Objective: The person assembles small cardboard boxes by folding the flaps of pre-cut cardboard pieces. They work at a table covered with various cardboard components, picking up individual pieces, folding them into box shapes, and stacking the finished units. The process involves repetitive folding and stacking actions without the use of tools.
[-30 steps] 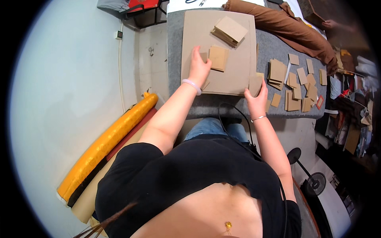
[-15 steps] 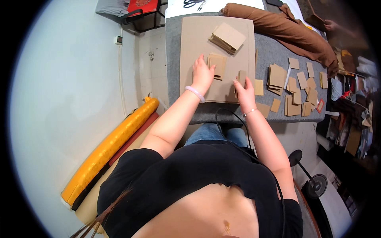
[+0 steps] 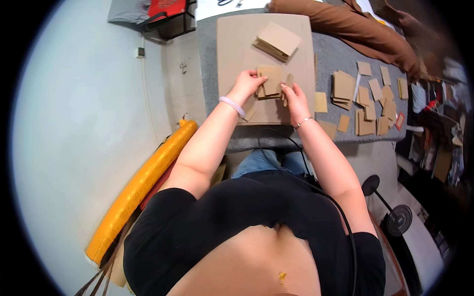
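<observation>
My left hand [image 3: 247, 85] is closed at the left edge of a small stack of cardboard pieces [image 3: 271, 79], thumb and fingers pinching there. The stack lies on a large flat cardboard sheet [image 3: 232, 44]. Just right of it, my right hand [image 3: 296, 102] grips a few narrow cardboard pieces [image 3: 289, 84], held on edge between thumb and fingers. Farther off on the sheet sits a thicker pile of cardboard pieces [image 3: 279, 39]. A loose cardboard scrap [image 3: 251, 115] lies below my left wrist.
Right of the sheet, several cardboard squares and stacks [image 3: 343, 88] spread over the grey table cover [image 3: 328, 54]. A brown fabric roll [image 3: 345, 27] lies along the far side. A yellow roll [image 3: 143, 185] leans at the left wall. A black cable [image 3: 340, 212] hangs before me.
My left hand has closed on the stack's left edge. My right hand has moved left toward the stack with its pieces. The scrap below my left wrist now shows.
</observation>
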The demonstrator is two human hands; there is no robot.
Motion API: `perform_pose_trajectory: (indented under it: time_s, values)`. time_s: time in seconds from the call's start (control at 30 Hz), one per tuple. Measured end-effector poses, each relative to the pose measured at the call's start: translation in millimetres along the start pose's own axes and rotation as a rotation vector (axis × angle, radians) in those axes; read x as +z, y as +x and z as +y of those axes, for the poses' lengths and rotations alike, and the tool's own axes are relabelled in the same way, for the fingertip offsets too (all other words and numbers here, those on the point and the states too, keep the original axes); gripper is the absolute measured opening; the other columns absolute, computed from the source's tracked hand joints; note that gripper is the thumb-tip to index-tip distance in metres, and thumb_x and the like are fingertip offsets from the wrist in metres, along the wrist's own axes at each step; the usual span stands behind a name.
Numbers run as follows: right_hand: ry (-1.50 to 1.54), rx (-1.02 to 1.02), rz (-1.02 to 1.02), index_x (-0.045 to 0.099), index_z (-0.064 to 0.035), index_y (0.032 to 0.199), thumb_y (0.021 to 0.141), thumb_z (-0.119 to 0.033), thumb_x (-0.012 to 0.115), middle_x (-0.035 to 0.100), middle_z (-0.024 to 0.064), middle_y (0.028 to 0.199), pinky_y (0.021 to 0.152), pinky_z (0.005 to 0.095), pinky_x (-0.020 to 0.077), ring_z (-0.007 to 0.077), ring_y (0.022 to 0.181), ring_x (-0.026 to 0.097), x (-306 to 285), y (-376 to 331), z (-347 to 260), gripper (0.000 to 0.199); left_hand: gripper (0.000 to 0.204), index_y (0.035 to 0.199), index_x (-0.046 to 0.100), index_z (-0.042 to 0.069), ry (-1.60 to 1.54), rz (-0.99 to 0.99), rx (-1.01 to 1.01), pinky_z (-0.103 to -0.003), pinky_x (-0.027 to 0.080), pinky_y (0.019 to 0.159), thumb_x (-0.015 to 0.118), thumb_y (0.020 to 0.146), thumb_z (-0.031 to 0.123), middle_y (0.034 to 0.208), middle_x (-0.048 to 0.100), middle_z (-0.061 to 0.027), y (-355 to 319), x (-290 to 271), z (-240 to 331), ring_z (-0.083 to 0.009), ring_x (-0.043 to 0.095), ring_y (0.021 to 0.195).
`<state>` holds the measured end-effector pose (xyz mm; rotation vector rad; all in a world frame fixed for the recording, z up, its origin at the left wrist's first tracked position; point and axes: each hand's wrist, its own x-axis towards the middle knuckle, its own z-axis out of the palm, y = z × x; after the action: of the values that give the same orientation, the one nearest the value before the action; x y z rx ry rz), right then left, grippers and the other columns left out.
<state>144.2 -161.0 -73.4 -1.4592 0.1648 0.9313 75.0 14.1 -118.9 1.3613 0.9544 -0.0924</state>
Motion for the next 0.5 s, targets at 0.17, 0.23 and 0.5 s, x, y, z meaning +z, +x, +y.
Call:
perform_pose_trajectory:
  time_s: [0.17,0.23,0.5]
  values:
    - [0.008,-0.024,-0.062,0.045,0.0047,0.138,0.091,-0.024,0.069,0.062,0.0127,0.126,0.095,0.0308,0.0470,0.0189,0.113,0.059,-13.0,18.6,19.7,0.061,0.046,0.117,0.058,-0.007,0.461,0.282,0.338,-0.033,0.056,0.077,0.078,0.084,0.019,0.106,0.068,-0.0157,-0.8,12.7,-11.1,-0.0240,0.068,0.091]
    - [-0.009,-0.030,-0.009,0.045,0.0049,0.138,0.090,-0.024,0.070,0.059,0.0143,0.131,0.097,0.0317,0.0462,0.0196,0.116,0.057,-14.8,23.5,29.5,0.061,0.052,0.121,0.052,-0.007,0.140,0.166,0.185,-0.034,0.056,0.077,0.079,0.084,0.018,0.105,0.068,-0.0163,-9.1,23.5,-2.2,-0.0237,0.068,0.092]
    - [-0.659,-0.660,0.211,0.030,0.0022,0.149,0.075,-0.022,0.080,0.050,0.0205,0.128,0.102,0.0401,0.0435,0.0344,0.117,0.053,-15.1,-19.6,-3.7,0.092,0.039,0.130,0.049,-0.006,-0.354,-0.139,0.080,-0.030,0.055,0.077,0.063,0.094,0.004,0.110,0.069,-0.0118,-58.1,39.0,30.8,-0.0166,0.067,0.094]
